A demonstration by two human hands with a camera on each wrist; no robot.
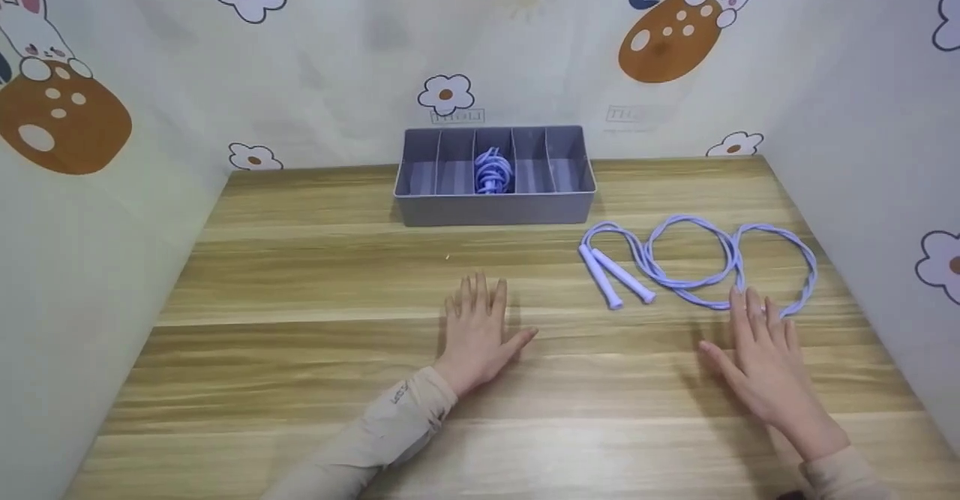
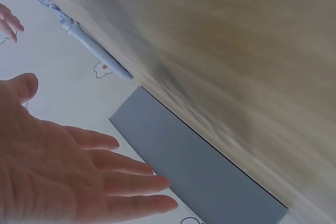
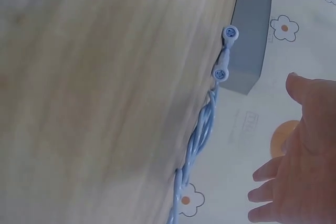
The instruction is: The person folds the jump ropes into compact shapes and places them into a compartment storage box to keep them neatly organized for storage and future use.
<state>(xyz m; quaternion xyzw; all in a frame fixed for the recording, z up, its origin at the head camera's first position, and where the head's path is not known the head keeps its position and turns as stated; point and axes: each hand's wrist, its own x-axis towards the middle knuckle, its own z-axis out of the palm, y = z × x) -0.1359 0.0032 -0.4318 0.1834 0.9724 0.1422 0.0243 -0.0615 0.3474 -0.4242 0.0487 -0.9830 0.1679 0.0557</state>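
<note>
A lavender jump rope [image 1: 694, 284] lies twisted into loops on the right side of the table, its two handles [image 1: 616, 275] side by side at the left end. My right hand [image 1: 772, 368] is held with straight fingers just in front of the rope's right loop, overlapping it in the head view. Over the middle of the table my left hand [image 1: 476, 335] has its fingers straight and thumb spread, holding nothing. Beyond it stands a grey compartment box [image 1: 495, 209]. A second, bundled jump rope [image 1: 493, 170] sits in the box's middle compartment.
The wood-grain table [image 1: 300, 282] is bordered by pale printed sheets with rabbits and flowers at the back [image 1: 337, 57], left and right. The box stands at the table's back edge. A tiny pale speck [image 1: 448, 257] lies in front of it.
</note>
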